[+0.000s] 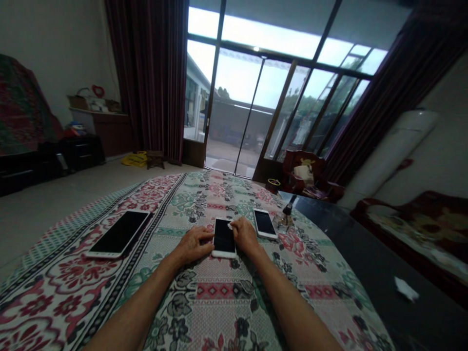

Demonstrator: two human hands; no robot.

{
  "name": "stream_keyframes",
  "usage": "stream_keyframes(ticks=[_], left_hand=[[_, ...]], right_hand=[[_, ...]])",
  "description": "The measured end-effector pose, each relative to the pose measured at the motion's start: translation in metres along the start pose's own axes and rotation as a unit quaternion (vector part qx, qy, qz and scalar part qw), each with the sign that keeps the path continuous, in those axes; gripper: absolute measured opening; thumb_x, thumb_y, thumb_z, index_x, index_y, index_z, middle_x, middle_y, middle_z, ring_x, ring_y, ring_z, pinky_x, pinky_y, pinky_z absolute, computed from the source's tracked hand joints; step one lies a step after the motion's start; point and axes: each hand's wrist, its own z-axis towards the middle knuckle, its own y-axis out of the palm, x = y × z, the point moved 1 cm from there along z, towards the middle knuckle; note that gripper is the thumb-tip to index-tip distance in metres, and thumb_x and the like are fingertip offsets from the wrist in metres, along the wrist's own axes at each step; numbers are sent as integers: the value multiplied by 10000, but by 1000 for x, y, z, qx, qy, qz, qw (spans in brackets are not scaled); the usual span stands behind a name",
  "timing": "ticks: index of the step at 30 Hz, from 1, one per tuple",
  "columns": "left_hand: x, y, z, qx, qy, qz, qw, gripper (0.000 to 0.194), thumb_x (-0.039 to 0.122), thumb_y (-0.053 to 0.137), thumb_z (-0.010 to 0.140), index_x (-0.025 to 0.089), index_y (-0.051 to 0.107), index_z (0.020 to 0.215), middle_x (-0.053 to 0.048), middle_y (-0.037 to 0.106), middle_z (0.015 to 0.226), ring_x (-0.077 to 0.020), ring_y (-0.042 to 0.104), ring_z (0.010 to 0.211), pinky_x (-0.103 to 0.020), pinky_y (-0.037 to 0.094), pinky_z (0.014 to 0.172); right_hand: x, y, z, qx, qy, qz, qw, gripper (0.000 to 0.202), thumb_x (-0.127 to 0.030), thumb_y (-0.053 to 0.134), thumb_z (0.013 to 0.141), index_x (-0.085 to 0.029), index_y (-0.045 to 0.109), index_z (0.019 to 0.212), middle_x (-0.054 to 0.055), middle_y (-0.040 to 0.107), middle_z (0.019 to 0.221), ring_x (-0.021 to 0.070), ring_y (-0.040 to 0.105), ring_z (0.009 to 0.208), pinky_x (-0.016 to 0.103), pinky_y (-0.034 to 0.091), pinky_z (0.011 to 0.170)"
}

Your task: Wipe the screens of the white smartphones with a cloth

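Observation:
A white smartphone point(224, 239) with a dark screen lies face up on the flowered tablecloth, between my two hands. My left hand point(194, 244) grips its left edge with curled fingers and thumb. At the upper right of the screen, my right hand point(244, 236) pinches a small white wad point(230, 225), perhaps tissue. To the right rests a second white smartphone point(265, 224), also dark. Beside that one stands a small clear glass container point(282, 222) with a black-topped piece point(290, 204) rising from it. Farther left lies a larger white-framed device point(119, 234), a tablet or big phone.
The patterned tablecloth point(219, 302) covers a rounded table. Along the right runs a glossy black surface point(351, 243) with a crumpled white tissue point(406, 288) on it. Wooden seats point(420, 219) stand beyond, and glass doors point(237, 112) are ahead.

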Motion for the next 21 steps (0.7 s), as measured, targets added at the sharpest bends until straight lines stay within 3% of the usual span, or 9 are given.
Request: stream_keyframes(ticks=[5,8,13,21], left_hand=[[-5,4,0,5,9,10,1000,320,274,622,773,227,748,1063,-54,714,1012,-227,600,938,-328,424,885],[-6,5,0,7,13,5,1000,332,252,624,762,245,745,1071,-43,715,998,-223,600,931,-326,425,890],[-3,3,0,11,-2,-5,1000,343,262,636,742,231,749,1064,-53,716,1031,-232,602,947,-331,435,892],[-1,1,0,15,-8,-7,1000,324,278,630,735,242,760,1029,-50,718,1047,-237,606,957,-338,440,898]], right_hand=[[-3,-6,-33,4,-68,-10,998,242,-159,470,916,-198,708,940,69,597,1017,172,537,967,240,392,818],[-4,-9,-39,-5,-83,-7,997,239,-165,469,918,-193,707,925,66,597,1002,168,535,954,236,393,803],[-9,-10,-18,-25,-58,-15,998,290,-187,439,950,-197,722,1011,78,624,1025,177,558,968,245,396,799],[-17,-3,10,-26,-32,-41,998,313,-202,412,966,-198,725,975,95,613,1043,189,550,977,258,399,755]])
